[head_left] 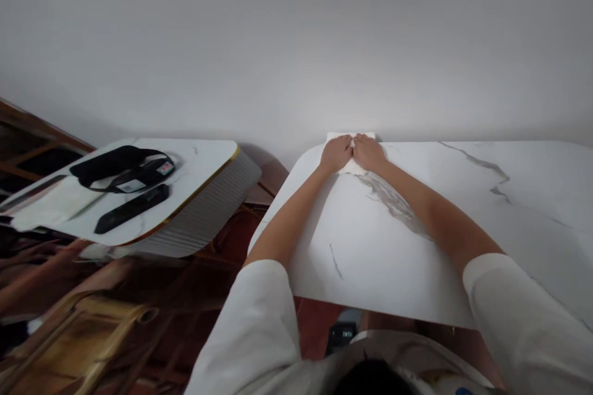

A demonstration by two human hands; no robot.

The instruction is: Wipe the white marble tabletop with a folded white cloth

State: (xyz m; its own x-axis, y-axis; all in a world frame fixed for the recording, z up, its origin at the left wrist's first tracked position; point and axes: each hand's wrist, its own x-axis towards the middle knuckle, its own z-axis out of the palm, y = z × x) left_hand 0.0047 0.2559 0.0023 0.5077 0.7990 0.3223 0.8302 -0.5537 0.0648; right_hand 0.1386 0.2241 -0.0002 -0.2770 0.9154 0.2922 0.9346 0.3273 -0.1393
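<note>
Closest to where the person stands, a small dark device (341, 334) with lit characters shows below the near edge of the white, grey-veined tabletop (380, 265). Off to the person's left is a pale wooden chair (88, 327), and just past it someone else's arm (99, 278) reaches in (too blurred for me to tell what it is doing).

Both of the person's arms stretch straight out over the tabletop, nearly to the wall (296, 49). At the far edge, close to the rounded left corner, lies a white cloth (353, 168), apparently folded. The left hand (337, 153) and the right hand (369, 151) rest on it side by side, touching at the thumbs, palms down and neither one clenched. I'd judge that the two are set together so that the push is shared and the cloth stays flat beneath them; the elbows look almost straight, probably because that edge is such a reach.

Over on the second table (208, 151), with its gold trim and ribbed side, sit black strapped gear (151, 174), a long dark item (132, 208) and a pale flat piece (58, 203). They lie close together, perhaps simply put down there to be out of the way (my guess, no more).
</note>
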